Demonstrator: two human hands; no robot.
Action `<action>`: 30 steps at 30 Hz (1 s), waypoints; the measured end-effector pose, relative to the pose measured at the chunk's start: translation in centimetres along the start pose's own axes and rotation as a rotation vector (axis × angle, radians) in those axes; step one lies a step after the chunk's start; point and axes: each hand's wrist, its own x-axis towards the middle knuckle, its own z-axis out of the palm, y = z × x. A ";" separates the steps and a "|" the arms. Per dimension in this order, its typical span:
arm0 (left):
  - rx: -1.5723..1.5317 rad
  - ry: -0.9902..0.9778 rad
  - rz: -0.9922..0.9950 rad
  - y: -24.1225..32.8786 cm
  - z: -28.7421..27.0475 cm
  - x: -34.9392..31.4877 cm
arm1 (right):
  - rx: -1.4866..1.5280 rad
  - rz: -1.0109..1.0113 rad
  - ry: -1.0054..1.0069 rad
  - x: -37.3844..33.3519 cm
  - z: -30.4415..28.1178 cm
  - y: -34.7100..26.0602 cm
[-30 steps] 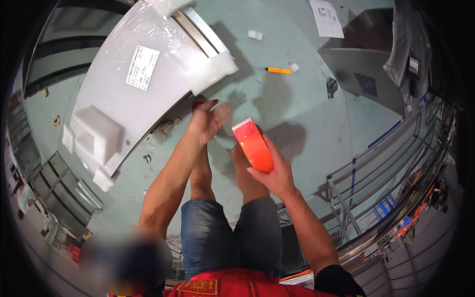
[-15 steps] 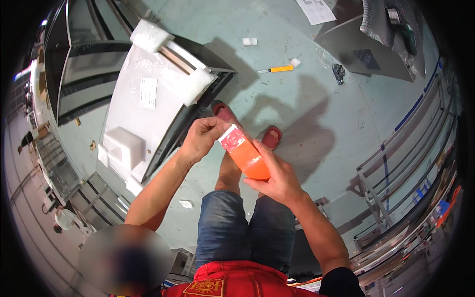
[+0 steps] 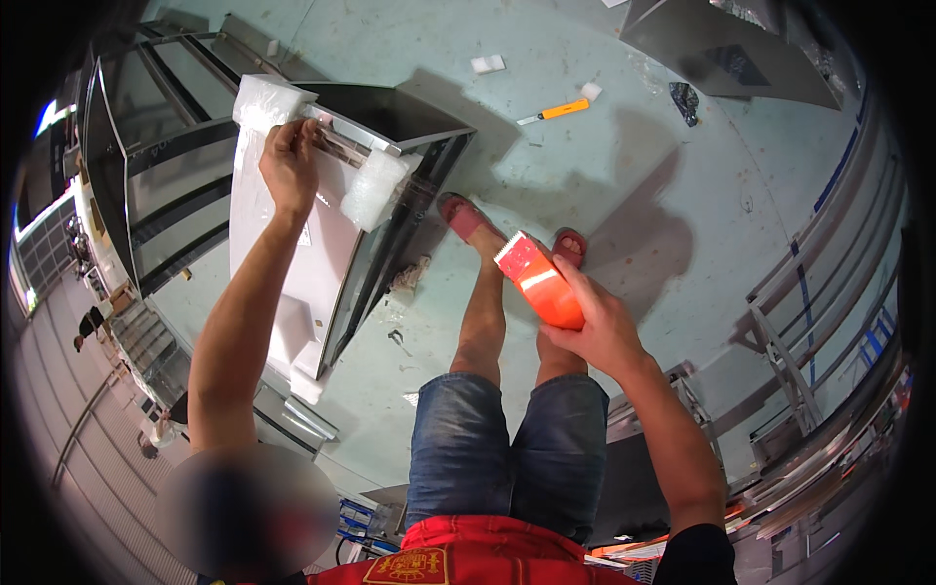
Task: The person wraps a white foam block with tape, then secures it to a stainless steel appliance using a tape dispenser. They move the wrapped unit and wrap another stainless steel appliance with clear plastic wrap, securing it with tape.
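In my right hand [image 3: 603, 330] is a red-orange tape dispenser [image 3: 548, 289], its white toothed edge facing up and left. The thumb and fingers wrap round its lower end. My left hand [image 3: 291, 168] reaches out over the far end of a pale panel-shaped unit [image 3: 255, 234]. Its fingers are pinched together by a metal bar [image 3: 336, 138] between two white foam wraps, the upper one [image 3: 268, 100] and the lower one [image 3: 375, 190]. What the fingertips hold, if anything, cannot be made out.
An orange-handled knife [image 3: 564, 109] lies on the floor near small foam scraps [image 3: 487, 64]. Dark framed panels [image 3: 180, 156] stand at the left. A grey metal box [image 3: 731, 58] stands far right, and metal rails [image 3: 785, 361] run along the right side.
My left hand has left the tape dispenser and moved up and left to the unit's foam-wrapped end. My right hand still holds the dispenser, now slightly further right in view.
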 end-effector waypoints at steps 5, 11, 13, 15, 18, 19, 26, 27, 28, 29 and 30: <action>0.088 0.131 0.059 1.0 1.6 -0.4 | -0.002 -0.019 0.041 2.6 2.0 1.7; 0.064 -0.057 0.325 4.8 -0.7 -2.1 | -0.016 -0.002 0.041 6.7 4.1 3.5; 0.068 -0.371 0.491 6.4 0.1 -4.1 | -0.006 -0.012 0.038 8.0 4.6 4.1; 0.159 -0.464 0.484 7.2 1.0 -5.2 | -0.001 0.002 0.010 8.4 4.9 4.6; 0.243 -0.418 0.483 7.6 2.0 -5.5 | 0.001 -0.013 0.002 7.6 4.0 5.8; 0.262 -0.426 0.508 7.6 2.1 -5.6 | 0.018 -0.055 0.019 6.3 3.3 6.3; 0.268 -0.392 0.505 7.4 2.4 -5.5 | -0.130 0.032 0.038 2.0 0.4 8.1; 0.255 -0.370 0.534 7.6 2.3 -5.5 | -0.100 0.030 0.022 3.0 0.7 7.8; 0.271 -0.352 0.506 8.0 2.2 -5.6 | -0.095 0.102 -0.030 4.8 1.6 7.4; 0.281 -0.323 0.509 8.5 1.8 -5.9 | -0.084 0.177 -0.084 7.0 2.8 6.8; 0.319 -0.312 0.484 9.0 1.4 -6.2 | -0.105 0.227 -0.118 9.5 3.8 6.2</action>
